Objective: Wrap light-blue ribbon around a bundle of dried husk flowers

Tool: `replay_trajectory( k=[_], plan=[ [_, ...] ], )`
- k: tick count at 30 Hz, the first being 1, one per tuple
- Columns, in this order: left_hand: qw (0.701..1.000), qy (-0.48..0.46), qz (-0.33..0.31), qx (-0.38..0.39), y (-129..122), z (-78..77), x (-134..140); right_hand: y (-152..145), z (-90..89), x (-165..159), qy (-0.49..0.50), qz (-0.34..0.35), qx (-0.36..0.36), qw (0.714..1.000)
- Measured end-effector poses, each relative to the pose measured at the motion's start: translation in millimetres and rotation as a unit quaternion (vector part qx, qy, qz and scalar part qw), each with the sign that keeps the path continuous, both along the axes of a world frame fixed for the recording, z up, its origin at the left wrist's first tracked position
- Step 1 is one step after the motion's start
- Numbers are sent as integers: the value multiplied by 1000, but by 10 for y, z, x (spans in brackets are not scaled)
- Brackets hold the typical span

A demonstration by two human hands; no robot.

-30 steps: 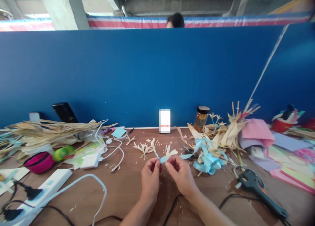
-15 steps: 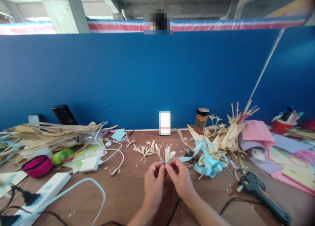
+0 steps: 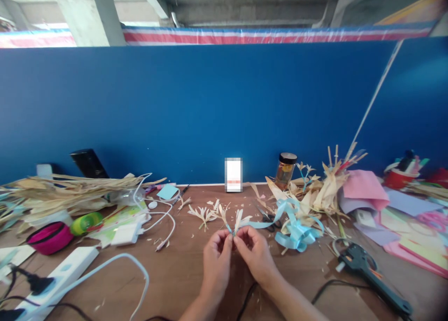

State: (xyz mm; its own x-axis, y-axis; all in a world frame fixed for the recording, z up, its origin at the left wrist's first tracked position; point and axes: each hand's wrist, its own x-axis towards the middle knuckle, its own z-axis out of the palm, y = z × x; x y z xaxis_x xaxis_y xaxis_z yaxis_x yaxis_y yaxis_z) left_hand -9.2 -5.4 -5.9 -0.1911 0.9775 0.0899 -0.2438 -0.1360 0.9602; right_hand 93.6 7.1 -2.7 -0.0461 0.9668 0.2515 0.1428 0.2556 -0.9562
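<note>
My left hand (image 3: pixel 217 253) and my right hand (image 3: pixel 257 252) meet at the middle of the table, thumbs and fingertips pinched together. Between them is a dried husk flower (image 3: pixel 239 218) with pale petals pointing up and light blue ribbon around its stem. A second husk flower (image 3: pixel 222 212) leans left, its blue-wrapped stem also running into the fingers. The fingers hide where the stems meet. From my right hand a strip of light blue ribbon (image 3: pixel 261 225) stretches to a loose ribbon heap (image 3: pixel 301 234). Another husk flower (image 3: pixel 203 213) lies just beyond my left hand.
Scissors (image 3: pixel 271 222) lie partly under the ribbon. A glue gun (image 3: pixel 371 274) with its cord is at right, near coloured paper (image 3: pixel 364 188). A lidded jar (image 3: pixel 286 169) stands at the back. Left are a power strip (image 3: pixel 63 276), white cables and dried husks (image 3: pixel 80 190).
The view has shifted slightly. The held flowers have tilted a little, and both hands keep their pinch. A person's head behind the blue partition is no longer visible.
</note>
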Motion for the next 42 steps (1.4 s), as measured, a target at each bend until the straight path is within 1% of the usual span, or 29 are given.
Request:
replay_trajectory(
  k=[8, 16, 23, 30, 36, 42],
  plan=[
    [1000, 5, -25, -2, 4, -23, -12, 5, -12, 7, -15, 2, -18, 1000],
    [999, 16, -36, -4, 12, -48, -14, 14, -8, 26, 41, 8, -26, 999],
    [999, 22, -36, 0, 8, -56, -2, -4, 8, 13, 36, 3, -13, 999],
    [998, 22, -50, -1, 8, -46, -14, -13, -9, 2, 2, -18, -1, 1000],
    [999, 36, -34, -3, 15, -64, -31, -46, 8, 9, -57, -38, 29, 997],
    [999, 45, -24, -3, 34, -99, -47, -71, 31, 7, -98, -44, 38, 994]
  ],
)
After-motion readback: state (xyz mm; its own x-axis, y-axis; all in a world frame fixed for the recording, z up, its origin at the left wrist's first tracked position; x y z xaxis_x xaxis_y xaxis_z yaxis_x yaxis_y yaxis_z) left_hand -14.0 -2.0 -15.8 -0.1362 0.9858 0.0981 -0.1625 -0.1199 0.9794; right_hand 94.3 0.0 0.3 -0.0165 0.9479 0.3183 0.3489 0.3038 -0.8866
